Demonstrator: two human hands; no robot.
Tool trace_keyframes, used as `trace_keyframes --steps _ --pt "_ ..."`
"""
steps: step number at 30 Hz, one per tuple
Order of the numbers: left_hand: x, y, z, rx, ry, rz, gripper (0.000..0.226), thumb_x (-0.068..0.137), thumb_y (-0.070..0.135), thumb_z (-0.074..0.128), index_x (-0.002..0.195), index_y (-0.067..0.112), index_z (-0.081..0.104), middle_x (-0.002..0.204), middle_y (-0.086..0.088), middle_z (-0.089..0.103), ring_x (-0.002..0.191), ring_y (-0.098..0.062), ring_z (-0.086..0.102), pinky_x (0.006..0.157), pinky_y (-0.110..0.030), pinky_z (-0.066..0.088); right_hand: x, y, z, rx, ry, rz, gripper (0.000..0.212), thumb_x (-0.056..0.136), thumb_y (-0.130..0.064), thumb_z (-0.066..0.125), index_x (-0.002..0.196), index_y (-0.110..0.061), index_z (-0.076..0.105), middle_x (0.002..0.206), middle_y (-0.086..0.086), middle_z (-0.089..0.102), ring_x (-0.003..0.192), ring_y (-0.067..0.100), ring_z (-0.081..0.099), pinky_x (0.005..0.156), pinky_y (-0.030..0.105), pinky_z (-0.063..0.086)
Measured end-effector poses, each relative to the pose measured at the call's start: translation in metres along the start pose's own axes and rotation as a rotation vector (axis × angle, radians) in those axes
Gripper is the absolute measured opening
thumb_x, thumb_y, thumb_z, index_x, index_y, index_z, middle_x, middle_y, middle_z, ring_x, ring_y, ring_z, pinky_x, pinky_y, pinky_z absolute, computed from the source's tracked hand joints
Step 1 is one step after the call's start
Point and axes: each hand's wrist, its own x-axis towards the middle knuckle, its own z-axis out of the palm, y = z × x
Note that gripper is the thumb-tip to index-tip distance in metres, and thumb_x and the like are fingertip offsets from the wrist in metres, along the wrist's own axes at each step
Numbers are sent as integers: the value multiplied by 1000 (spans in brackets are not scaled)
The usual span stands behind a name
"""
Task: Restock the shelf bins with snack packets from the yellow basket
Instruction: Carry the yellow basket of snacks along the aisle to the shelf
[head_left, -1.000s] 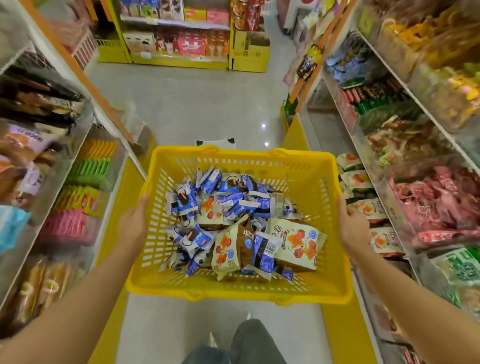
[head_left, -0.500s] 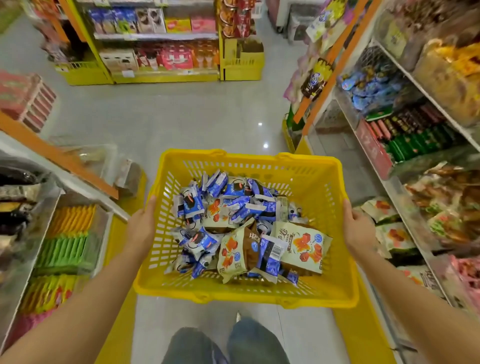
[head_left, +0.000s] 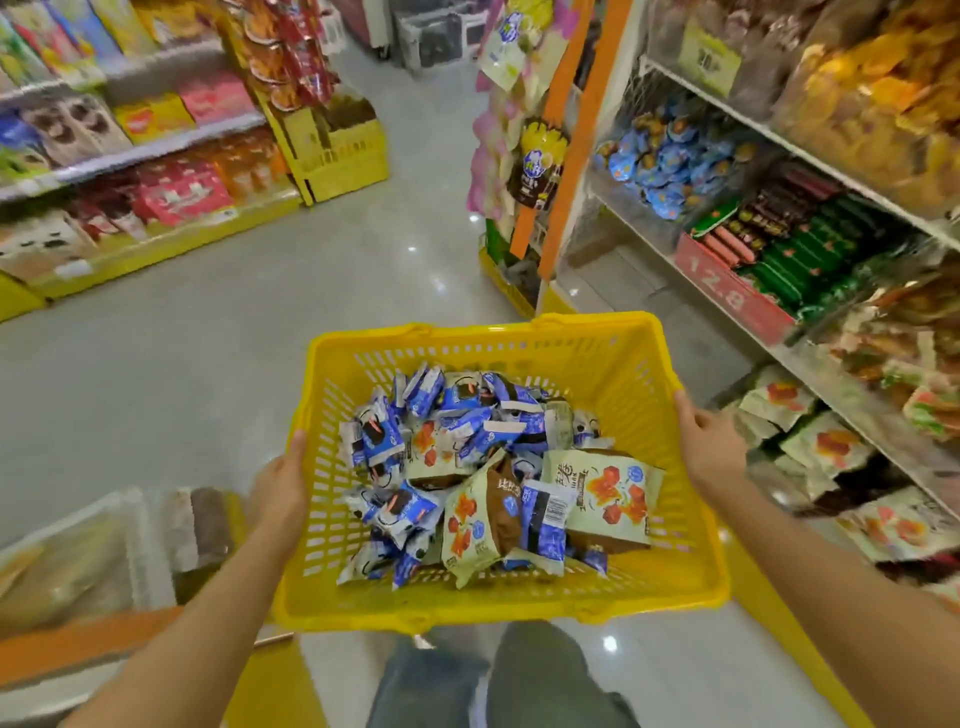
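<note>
A glossy grey floor (head_left: 208, 338) mirrored small spots of light between yellow-framed shelving (head_left: 176, 241) at far left and white shelving (head_left: 779, 136) with an orange upright (head_left: 574, 156) at right.

Yellow basket (head_left: 639, 364) holds blue-and-white packets (head_left: 470, 415) and cream packets (head_left: 602, 488) printed orange-red.

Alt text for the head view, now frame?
A left hand and a right hand hold a yellow basket by its side rims; it carries blue and cream snack packets. It is in a shop aisle, with shelf bins of similar cream packets low on the right.
</note>
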Motion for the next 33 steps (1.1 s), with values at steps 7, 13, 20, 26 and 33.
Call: trace_keyframes --steps 7,13,20,26,33 --pt "91 75 51 150 -154 111 58 91 61 30 80 11 58 90 -18 55 89 -36 53 75 -38 34 11 9 21 89 85 220 67 95 -56 31 88 1 66 84 23 64 80 35 60 71 40 46" --pt "137 141 122 226 -239 183 54 90 62 35 75 13 53 79 -14 53 78 -29 49 73 -37 35 48 17 25 122 182 362 58 95 -53 32 52 -15 32 52 8 41 53 23 42 50 31 25" --pt "162 210 194 363 -291 312 60 94 56 31 85 4 58 86 -18 54 81 -30 48 73 -36 31 89 33 22 123 221 455 57 96 -52 29 63 -10 48 60 12 50 56 26 47 51 31 29" --pt "180 244 237 408 -328 413 65 94 55 32 95 -3 62 104 -30 60 101 -42 55 86 -44 38 111 45 29 77 194 564 57 95 -56 21 69 -14 49 65 8 52 64 27 50 50 28 31" --pt "217 264 287 446 -455 469 65 95 53 33 107 -5 61 110 -30 60 105 -44 54 89 -45 40 118 48 66 98 248 694 56 96 -55 23 81 -10 54 76 9 54 71 27 48 59 33 32"
